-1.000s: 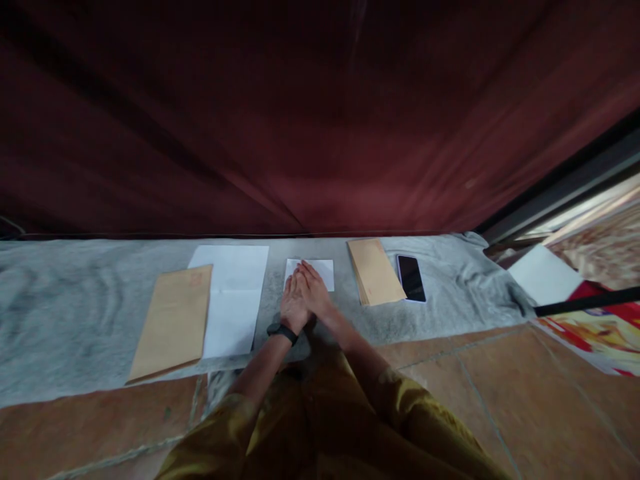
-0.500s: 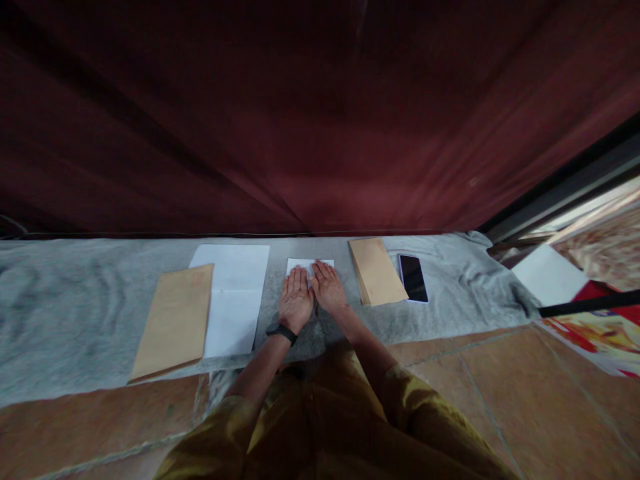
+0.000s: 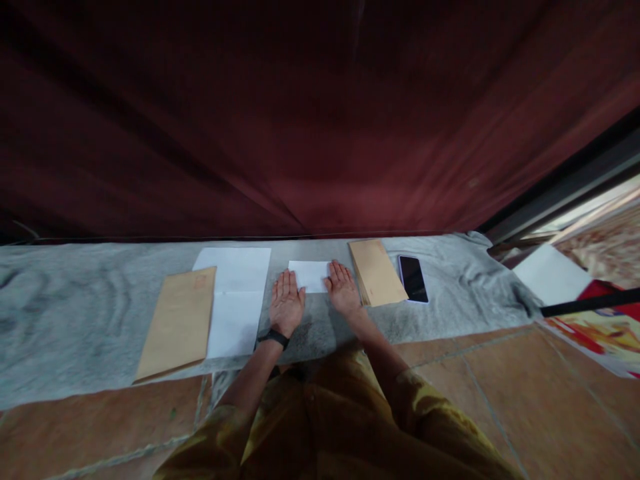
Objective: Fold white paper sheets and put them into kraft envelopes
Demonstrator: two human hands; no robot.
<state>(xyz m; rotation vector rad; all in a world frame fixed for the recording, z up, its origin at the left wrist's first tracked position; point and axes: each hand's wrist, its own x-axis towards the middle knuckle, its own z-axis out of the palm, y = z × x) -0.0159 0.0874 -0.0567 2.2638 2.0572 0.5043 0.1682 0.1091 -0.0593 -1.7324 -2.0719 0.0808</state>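
Note:
A small white piece of paper [image 3: 311, 275], seemingly folded, lies flat on the grey cloth between my hands. My left hand [image 3: 287, 303] rests palm down at its left edge, fingers stretched out. At the right edge my right hand [image 3: 343, 288] lies flat as well, its fingertips over the paper's border. Left of my left hand are larger white sheets [image 3: 237, 310], with brown envelopes [image 3: 177, 320] overlapping their left side. Close to my right hand sits a stack of smaller brown envelopes [image 3: 379, 272].
A phone [image 3: 413, 278] lies right of the small envelopes, its screen dark. The grey cloth [image 3: 465, 293] ends above orange floor tiles [image 3: 480, 387]. A dark red curtain [image 3: 310, 133] hangs behind. Printed sheets [image 3: 600, 327] and a dark bar [image 3: 590, 303] are at the far right.
My hands have slid apart across the small paper, the left hand leftward and the right hand rightward. More of the paper's middle shows now.

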